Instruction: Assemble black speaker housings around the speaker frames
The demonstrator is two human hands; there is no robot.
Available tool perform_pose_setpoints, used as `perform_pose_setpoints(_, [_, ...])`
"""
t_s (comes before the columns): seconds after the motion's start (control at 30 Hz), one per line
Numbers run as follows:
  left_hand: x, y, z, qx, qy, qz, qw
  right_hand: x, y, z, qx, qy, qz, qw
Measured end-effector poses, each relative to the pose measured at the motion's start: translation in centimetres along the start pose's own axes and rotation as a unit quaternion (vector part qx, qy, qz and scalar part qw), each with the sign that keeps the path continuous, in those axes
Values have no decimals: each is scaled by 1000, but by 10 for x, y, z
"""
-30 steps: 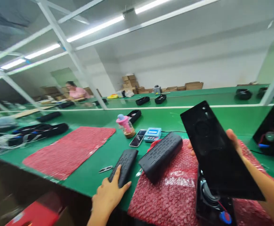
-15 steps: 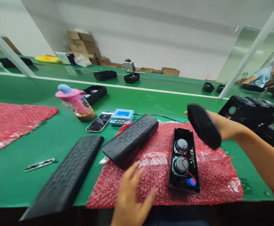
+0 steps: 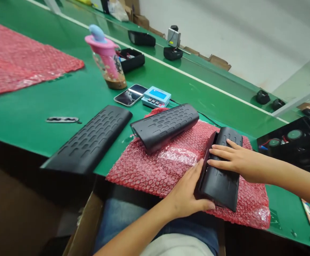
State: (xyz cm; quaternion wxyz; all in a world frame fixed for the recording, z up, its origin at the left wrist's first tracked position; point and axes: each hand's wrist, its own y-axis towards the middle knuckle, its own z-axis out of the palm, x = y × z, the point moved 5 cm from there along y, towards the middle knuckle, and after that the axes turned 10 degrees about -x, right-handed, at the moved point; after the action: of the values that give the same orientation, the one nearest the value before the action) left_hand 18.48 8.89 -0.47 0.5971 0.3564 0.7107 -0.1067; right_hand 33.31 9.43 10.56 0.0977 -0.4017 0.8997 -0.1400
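A black speaker housing with its cover panel (image 3: 221, 170) on top lies on a red bubble-wrap sheet (image 3: 168, 161) at the table's near edge. My left hand (image 3: 188, 193) cups the housing's near left corner, thumb along the front edge. My right hand (image 3: 231, 160) lies flat on the cover with fingers stretched out, pressing down. A second closed black speaker (image 3: 165, 126) rests at an angle on the sheet's far left part. A third black grille cover (image 3: 91, 140) lies on the green table (image 3: 32, 106), overhanging the near edge.
Behind the sheet are a small blue device with a screen (image 3: 156, 97), a phone (image 3: 130, 95) and a pink-lidded bottle (image 3: 107, 58). A small metal piece (image 3: 62, 120) lies at the left, another red sheet (image 3: 19, 67) beyond. Open black speaker boxes (image 3: 290, 140) stand at the right.
My right hand has brought the black cover down onto the open speaker box, hiding the drivers. My left hand moved right and took the box's near corner. The view tilted down.
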Motion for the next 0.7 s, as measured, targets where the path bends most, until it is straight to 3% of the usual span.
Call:
perform_pose_setpoints(0.13, [1, 1, 2, 5, -4, 1, 1000, 0, 6, 6, 21, 2, -4, 1000])
perform_pose_setpoints(0.7, [-1, 5, -1, 15, -7, -2, 1000, 1, 5, 7, -20, -44, -6, 999])
